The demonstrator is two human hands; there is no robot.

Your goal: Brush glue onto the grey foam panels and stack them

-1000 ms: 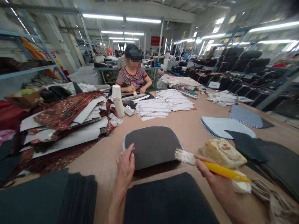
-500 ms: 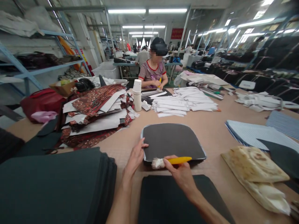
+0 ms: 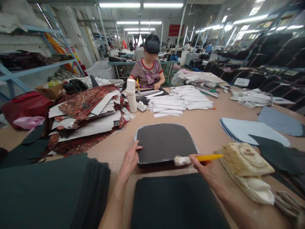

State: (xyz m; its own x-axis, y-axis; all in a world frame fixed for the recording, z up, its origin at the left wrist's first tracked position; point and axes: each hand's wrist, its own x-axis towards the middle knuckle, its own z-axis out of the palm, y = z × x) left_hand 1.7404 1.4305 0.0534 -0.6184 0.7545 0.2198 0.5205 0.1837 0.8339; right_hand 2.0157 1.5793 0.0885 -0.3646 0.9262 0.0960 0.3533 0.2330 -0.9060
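Observation:
A stack of dark grey panels with rounded far corners and pale edges lies in front of me. My left hand rests at the stack's left edge, its fingers stretched out and a fingertip lying on the top panel. In my right hand is a brush with a yellow handle, gripped near its whitish bristles. Those bristles touch the near edge of the stack, toward its right corner. Nearer to me lies a dark green sheet, partly covered by my right forearm.
Dark green sheets are piled at near left, patterned red pieces behind them. A white paper cup stack stands beside white strips. Right are a stained yellowish bag and blue striped pieces. A co-worker sits opposite.
My right hand has moved the brush rightward along the near edge of the stack. My left hand stays at the left edge. The whole view has shifted slightly.

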